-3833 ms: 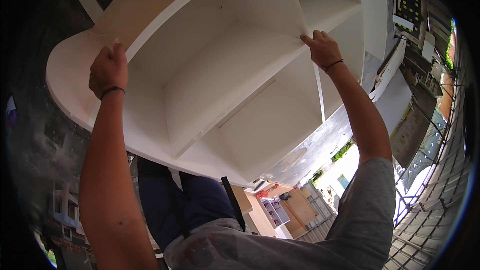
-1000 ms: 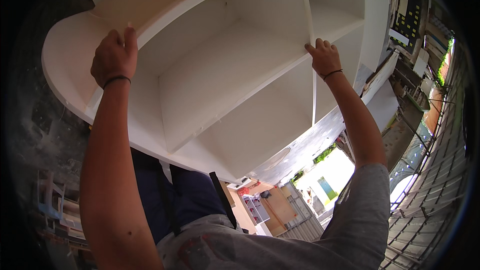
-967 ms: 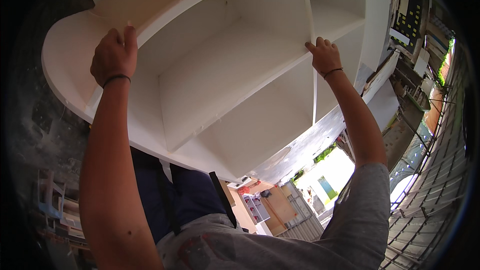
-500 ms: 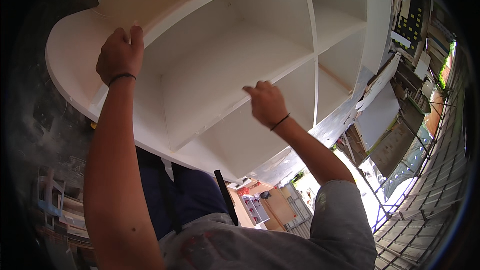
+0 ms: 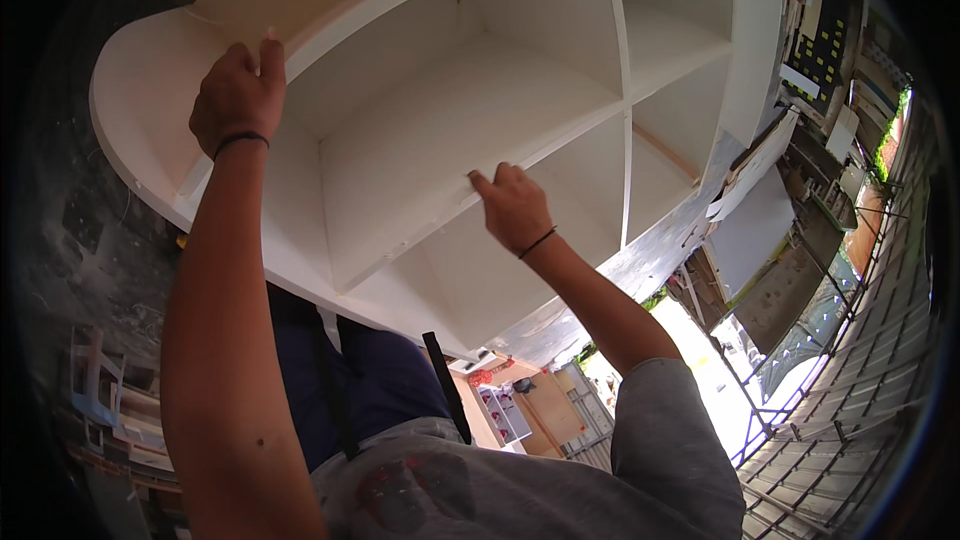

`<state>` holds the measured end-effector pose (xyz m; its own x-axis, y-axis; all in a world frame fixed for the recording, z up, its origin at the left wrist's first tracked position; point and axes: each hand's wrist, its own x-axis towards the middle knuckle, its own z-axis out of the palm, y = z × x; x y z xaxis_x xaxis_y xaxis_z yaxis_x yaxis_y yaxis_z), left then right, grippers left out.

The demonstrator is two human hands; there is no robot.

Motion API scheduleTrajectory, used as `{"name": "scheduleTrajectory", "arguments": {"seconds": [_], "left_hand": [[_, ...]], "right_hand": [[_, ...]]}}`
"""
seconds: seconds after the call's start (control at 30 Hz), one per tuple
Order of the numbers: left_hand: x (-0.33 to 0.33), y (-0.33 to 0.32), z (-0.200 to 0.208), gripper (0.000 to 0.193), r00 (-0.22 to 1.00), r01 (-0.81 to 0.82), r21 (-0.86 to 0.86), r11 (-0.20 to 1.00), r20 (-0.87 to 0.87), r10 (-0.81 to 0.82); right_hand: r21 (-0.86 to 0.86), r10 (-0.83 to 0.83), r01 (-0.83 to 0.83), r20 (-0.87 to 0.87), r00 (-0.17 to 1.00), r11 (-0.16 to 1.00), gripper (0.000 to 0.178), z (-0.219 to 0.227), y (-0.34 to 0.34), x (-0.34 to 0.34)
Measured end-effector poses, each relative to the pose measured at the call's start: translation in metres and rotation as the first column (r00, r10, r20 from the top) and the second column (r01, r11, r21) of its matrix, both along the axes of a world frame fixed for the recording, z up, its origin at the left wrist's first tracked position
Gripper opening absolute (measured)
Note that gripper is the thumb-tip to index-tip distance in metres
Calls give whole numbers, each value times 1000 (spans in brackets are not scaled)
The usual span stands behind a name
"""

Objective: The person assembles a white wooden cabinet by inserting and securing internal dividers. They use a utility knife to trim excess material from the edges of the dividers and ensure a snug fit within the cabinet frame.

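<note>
A large white cabinet (image 5: 440,120) with a curved end and several open compartments lies before me. My left hand (image 5: 238,95) is closed at its raised curved rim, thumb up, the fingers bent over the edge. Lower and to the right, my right hand (image 5: 515,208) is closed against the narrow front edge of a divider (image 5: 400,242), its thumb toward the left. Whatever its fingers may hold is hidden. Small pale rough spots show on that edge. A dark band circles each wrist.
Boards and sheets (image 5: 750,230) lean at the right beside a slatted roof (image 5: 840,380). A blue-and-white frame (image 5: 97,380) stands at the lower left. Beyond my right arm are shelves with red items (image 5: 505,412). The dark floor (image 5: 60,230) is stained.
My right hand has slid left along the divider's edge, toward the cabinet's curved end. The left hand stays at the rim; the whole view has shifted slightly.
</note>
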<state>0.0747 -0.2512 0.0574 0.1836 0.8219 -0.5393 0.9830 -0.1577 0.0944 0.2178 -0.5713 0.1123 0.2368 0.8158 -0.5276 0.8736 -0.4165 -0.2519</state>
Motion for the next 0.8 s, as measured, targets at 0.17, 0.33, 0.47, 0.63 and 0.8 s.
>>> {"name": "scheduleTrajectory", "arguments": {"seconds": [0.17, 0.33, 0.47, 0.63, 0.8], "left_hand": [[-2, 1, -4, 57, 1000, 5, 37, 999, 20, -6], [6, -3, -2, 57, 1000, 18, 31, 999, 19, -19], [3, -1, 0, 57, 1000, 13, 36, 999, 0, -13], [0, 3, -6, 56, 999, 7, 46, 999, 31, -8], [4, 1, -2, 56, 998, 17, 33, 999, 52, -19]], "right_hand": [[-29, -42, 44, 48, 998, 999, 31, 9, 14, 32], [-269, 26, 110, 457, 889, 957, 32, 9, -8, 203], [-164, 29, 2, 188, 982, 987, 34, 2, 0, 120], [-280, 122, -122, -17, 992, 952, 37, 12, 28, 58], [-505, 112, 131, 422, 900, 853, 35, 19, 23, 213]]}}
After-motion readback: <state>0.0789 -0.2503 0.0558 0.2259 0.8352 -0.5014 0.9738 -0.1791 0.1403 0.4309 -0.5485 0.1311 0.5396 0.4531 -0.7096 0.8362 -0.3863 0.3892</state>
